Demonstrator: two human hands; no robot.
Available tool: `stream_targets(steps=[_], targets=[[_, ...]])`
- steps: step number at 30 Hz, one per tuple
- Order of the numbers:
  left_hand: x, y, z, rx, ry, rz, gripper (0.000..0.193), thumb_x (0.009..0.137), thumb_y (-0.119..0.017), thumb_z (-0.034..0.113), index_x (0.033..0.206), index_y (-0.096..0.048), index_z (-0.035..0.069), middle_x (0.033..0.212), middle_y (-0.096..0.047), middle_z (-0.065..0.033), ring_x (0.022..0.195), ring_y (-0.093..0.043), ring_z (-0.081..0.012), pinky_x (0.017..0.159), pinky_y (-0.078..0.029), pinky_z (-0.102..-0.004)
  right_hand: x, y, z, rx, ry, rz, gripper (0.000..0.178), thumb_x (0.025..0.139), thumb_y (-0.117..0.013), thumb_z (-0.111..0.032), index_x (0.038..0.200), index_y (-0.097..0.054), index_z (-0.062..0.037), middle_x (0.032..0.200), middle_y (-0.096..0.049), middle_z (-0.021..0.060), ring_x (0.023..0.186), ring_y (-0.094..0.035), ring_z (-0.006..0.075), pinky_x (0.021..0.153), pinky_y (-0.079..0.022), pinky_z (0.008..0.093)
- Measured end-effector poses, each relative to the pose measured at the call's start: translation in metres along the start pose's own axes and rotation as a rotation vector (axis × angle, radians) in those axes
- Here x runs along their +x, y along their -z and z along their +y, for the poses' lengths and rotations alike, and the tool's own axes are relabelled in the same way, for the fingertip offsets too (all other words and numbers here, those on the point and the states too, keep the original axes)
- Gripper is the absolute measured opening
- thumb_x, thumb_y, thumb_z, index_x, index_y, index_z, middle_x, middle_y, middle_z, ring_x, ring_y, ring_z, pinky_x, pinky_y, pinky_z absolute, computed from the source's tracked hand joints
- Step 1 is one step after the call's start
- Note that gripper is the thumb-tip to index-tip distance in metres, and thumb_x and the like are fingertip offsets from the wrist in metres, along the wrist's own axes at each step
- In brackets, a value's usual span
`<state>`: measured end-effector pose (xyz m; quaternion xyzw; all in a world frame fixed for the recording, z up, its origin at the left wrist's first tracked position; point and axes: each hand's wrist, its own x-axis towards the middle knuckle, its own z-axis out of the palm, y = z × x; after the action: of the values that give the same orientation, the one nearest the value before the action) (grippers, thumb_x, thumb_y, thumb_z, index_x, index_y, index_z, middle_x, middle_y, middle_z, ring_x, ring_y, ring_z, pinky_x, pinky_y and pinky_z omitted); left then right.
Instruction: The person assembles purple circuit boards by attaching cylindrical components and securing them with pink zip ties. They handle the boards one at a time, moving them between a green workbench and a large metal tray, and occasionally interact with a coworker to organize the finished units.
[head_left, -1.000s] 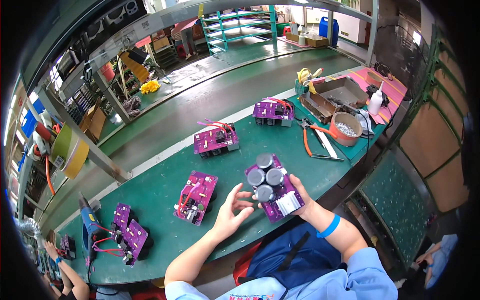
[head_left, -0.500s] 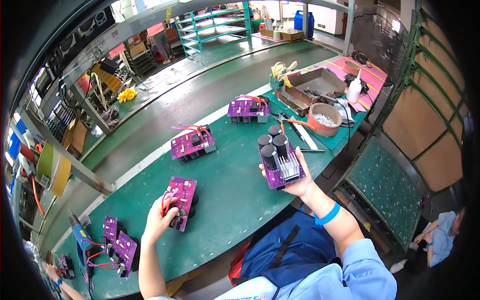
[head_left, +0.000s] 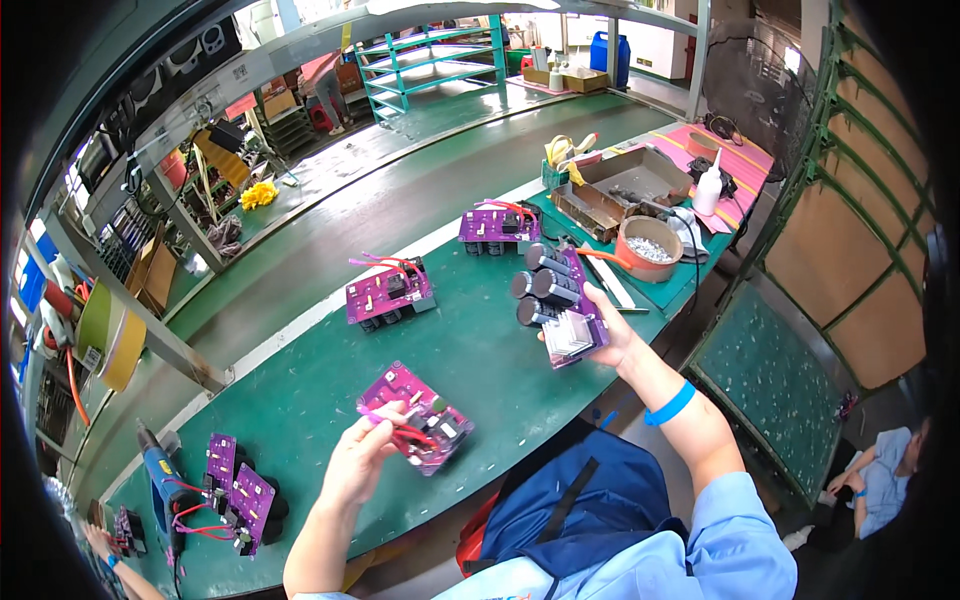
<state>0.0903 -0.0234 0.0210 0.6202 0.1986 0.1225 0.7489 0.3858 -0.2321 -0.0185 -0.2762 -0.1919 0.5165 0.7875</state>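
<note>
In my right hand [head_left: 615, 335] is a purple circuit board [head_left: 598, 300], gripped by its edge and tilted. Several black cylindrical capacitors [head_left: 556, 289] and a silver finned heat sink [head_left: 570, 338] face left on it. My left hand [head_left: 362, 455] pinches the red and pink wires of a second purple circuit board [head_left: 405, 392], which is slightly blurred; whether it touches the table cannot be made out. Beyond my hands, a third board [head_left: 385, 297] and a fourth board [head_left: 500, 228] stand on their capacitors, wires on top.
The green table [head_left: 300, 400] also bears two leaning boards [head_left: 252, 500] and a blue heat gun [head_left: 160, 475] at left. At far right are a round tub of small parts [head_left: 648, 246], a metal tray [head_left: 640, 178] and a white squeeze bottle [head_left: 708, 188]. Another person's hand [head_left: 100, 542] shows at lower left.
My left hand has moved right, bringing its circuit board along and turning it. My right hand has tipped its board so the capacitors point more to the left.
</note>
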Motion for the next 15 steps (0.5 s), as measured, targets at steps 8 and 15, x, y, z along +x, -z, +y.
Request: stream_targets(steps=[8,15], targets=[[0.000,-0.053,-0.024,0.073,-0.066,-0.117,0.069,0.078,-0.062,0.011,0.135,-0.024,0.005,0.132,-0.032,-0.0143,0.117,-0.037,-0.0205,0.090,-0.036,-0.0333,0.024,-0.008,-0.021,-0.385,-0.040,0.092,0.049,0.085,-0.051,-0.037,0.122,-0.044,-0.0067,0.112,-0.056,0.0076,0.101,-0.055,0.0181,0.085,-0.046,0.0330],[0.009,-0.011,0.000,1.043,-0.581,0.047,0.045,0.071,-0.068,0.022,0.109,-0.053,0.003,0.108,-0.055,-0.0137,0.099,-0.052,-0.0274,0.086,-0.041,-0.0349,0.032,-0.033,-0.026,-1.541,0.055,0.261,0.071,0.062,-0.072,-0.039,0.120,-0.047,-0.0064,0.096,-0.061,0.0107,0.089,-0.058,0.0169,0.078,-0.045,0.0294]])
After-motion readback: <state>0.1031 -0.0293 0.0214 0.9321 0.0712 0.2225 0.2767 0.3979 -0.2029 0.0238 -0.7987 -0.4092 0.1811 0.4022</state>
